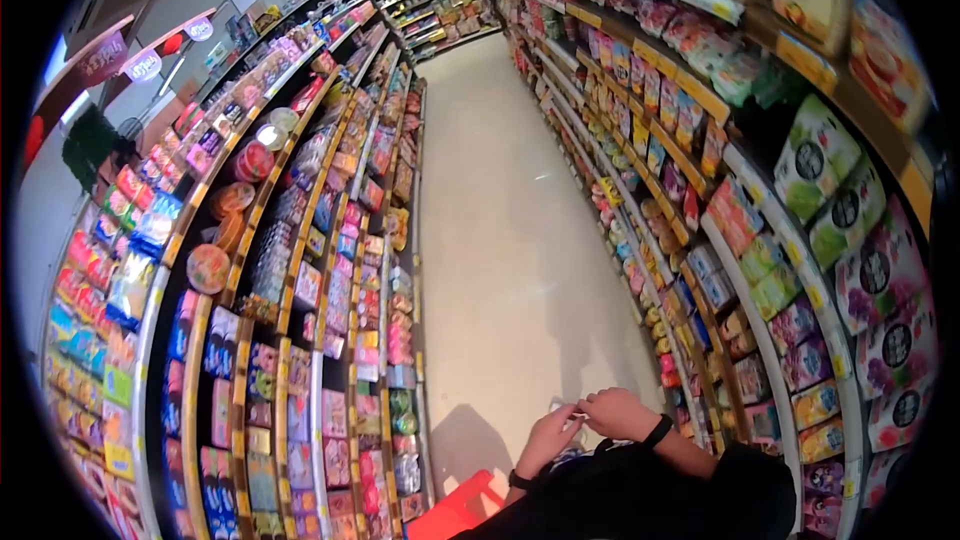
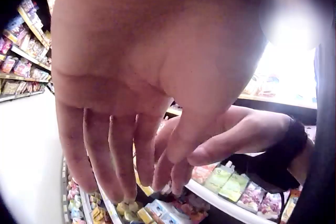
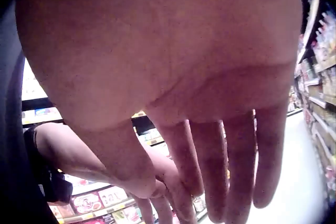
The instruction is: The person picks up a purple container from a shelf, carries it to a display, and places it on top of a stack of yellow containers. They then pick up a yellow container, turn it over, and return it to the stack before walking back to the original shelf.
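Low in front of my body, at the bottom of the head view, my left hand (image 1: 548, 442) and right hand (image 1: 620, 414) meet at the fingertips. Small pale spots show where they meet; I cannot tell whether these are a thing held. In the left wrist view, the left hand (image 2: 142, 77) has its palm bare and its fingers nearly straight, with the right hand (image 2: 236, 132) behind its thumb. Long, extended fingers and a bare palm also show on the right hand (image 3: 184, 92) in the right wrist view. A red basket-like thing (image 1: 458, 508) is beside the left forearm.
A pale aisle floor (image 1: 490, 200) runs ahead between two tall shelf rows. Packed snacks and tubs fill the left shelves (image 1: 335, 340). On the right, grape-print pouches (image 1: 885, 270) and other bags stand close to the right arm. Another stocked shelf (image 1: 440, 5) crosses the far end.
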Demonstrator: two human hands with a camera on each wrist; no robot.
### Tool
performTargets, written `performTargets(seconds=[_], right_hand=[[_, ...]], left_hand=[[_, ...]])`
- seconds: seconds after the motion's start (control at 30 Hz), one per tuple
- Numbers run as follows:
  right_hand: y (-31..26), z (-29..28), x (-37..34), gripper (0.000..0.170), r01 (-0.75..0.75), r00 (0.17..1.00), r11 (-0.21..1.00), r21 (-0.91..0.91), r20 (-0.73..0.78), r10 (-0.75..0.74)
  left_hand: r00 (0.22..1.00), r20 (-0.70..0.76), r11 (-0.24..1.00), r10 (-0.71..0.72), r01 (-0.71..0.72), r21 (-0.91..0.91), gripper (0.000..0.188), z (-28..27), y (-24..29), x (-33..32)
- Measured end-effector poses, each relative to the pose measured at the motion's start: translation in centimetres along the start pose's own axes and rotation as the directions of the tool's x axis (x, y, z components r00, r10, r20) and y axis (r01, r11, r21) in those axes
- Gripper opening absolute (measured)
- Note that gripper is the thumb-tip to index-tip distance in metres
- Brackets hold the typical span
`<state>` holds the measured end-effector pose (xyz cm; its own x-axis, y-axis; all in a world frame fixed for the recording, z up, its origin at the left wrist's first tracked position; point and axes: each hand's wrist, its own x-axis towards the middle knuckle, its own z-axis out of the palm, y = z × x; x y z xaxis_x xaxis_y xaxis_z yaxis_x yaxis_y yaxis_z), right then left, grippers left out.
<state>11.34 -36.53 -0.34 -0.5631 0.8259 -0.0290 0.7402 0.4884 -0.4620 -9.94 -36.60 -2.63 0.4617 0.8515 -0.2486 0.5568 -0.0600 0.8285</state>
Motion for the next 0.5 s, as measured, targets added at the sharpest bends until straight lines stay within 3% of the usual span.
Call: performTargets(seconds=[0.07, 0.13, 0.23, 0.33, 0.5], right_hand=[[1.0, -1.8, 4.2, 0.031, -0.011, 0.999, 0.998, 0.069, -0.044, 0.014], [2.7, -4.7, 8.3, 0.032, -0.048, 0.995, 0.998, 0.037, -0.080, 0.051], [5.0, -6.7, 12.3, 0.033, -0.153, 0.986, 0.988, -0.034, -0.077, 0.150], [7.8, -9.1, 16.3, 0.033, -0.242, 0.967, 0.970, -0.011, -0.085, 0.240], [15.1, -10.4, 24.3, 0.031, -0.338, 0.934, 0.940, 0.040, -0.109, 0.341]], left_hand=[[0.992, -0.048, 0.991, 0.114, -0.117, -0.064, 0.030, -3.5, -2.7, 4.3], [0.997, 0.016, 0.971, 0.069, -0.064, -0.229, 0.029, -8.1, -2.0, 8.5], [0.996, -0.013, 0.990, 0.089, -0.090, -0.109, 0.029, -12.7, -2.1, 14.2], [0.986, 0.013, 0.955, 0.169, -0.160, -0.251, 0.029, -16.0, -2.5, 20.3], [0.975, 0.086, 0.955, 0.203, -0.178, -0.237, 0.028, -20.6, -2.0, 30.4]])
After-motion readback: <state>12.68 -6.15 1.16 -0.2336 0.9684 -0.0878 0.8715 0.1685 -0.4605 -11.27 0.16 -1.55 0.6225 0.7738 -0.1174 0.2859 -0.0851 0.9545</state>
